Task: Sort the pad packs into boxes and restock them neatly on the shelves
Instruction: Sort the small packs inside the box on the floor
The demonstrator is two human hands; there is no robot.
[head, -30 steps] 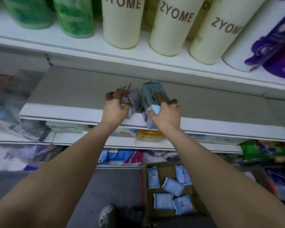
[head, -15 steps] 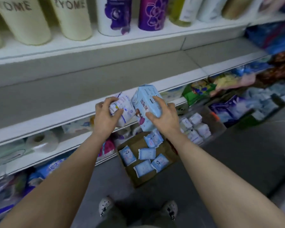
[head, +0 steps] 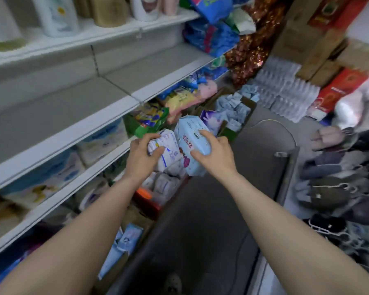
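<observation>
My left hand (head: 141, 153) grips a white pad pack (head: 168, 149) with blue print. My right hand (head: 214, 152) grips a light blue pad pack (head: 190, 135) with red characters and a pink figure. Both packs are held side by side in the air, off the shelf edge and above a box of white packs (head: 165, 185) on the floor. A cardboard box (head: 246, 104) further along holds several small pale blue packs. Another box at the lower left holds light blue packs (head: 128, 237).
White shelves (head: 58, 137) run along the left, the middle shelf board bare, bottles above and tissue packs below. Coloured bags pile up at the far end. A case of water bottles (head: 285, 92), red cartons and slippers (head: 328, 188) lie to the right. Grey floor in between.
My view has swung right along the aisle. Both hands have carried the two packs away from the middle shelf, down and outward over the floor boxes.
</observation>
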